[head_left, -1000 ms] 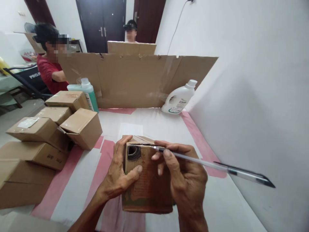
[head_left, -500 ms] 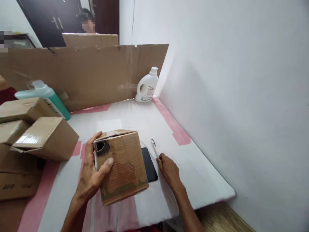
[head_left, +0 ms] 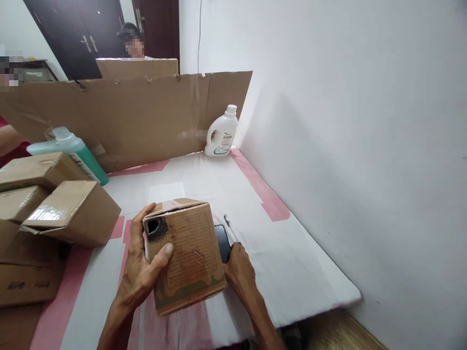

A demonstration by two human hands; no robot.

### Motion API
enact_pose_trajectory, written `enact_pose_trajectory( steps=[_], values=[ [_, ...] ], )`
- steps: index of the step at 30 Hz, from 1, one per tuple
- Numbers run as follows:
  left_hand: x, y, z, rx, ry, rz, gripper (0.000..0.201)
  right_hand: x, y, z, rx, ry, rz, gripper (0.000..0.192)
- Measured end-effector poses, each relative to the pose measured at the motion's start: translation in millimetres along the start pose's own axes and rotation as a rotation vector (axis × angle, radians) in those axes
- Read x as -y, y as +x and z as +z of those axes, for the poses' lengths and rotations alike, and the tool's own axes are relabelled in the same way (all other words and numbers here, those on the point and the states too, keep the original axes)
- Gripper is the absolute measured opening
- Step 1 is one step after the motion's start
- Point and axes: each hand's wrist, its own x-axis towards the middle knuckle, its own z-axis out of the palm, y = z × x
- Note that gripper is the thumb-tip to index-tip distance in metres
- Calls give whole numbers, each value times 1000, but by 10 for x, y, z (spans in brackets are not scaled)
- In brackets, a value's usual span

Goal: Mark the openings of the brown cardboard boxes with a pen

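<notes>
Cardboard box sat low in mid-frame on the surface, left hand closed around its corner. Right hand curled over a dark phone beside a pen, grip unclear; lifting it probably came next.

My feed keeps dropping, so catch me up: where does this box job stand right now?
Done: the pen lies on the table, out of the hands. In hand: the left hand grips the small brown box, its flaps shut; the right hand rests at the black phone beside it. Left: the stacked boxes sit untouched; whether they need work, I cannot tell.
</notes>
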Motion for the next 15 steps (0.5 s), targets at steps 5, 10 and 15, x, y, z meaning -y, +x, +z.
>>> enact_pose_trajectory(
  steps=[5,10,15],
  values=[
    [-19,-37,6,20,-35,0,79,1,-50,106,51,579,35,27],
    [-34,-74,18,22,-26,33,78,-109,-275,-148,144,1269,163,48],
    [-54,-101,37,17,-32,64,76,-125,-497,-900,168,1562,273,59]
  ],
)
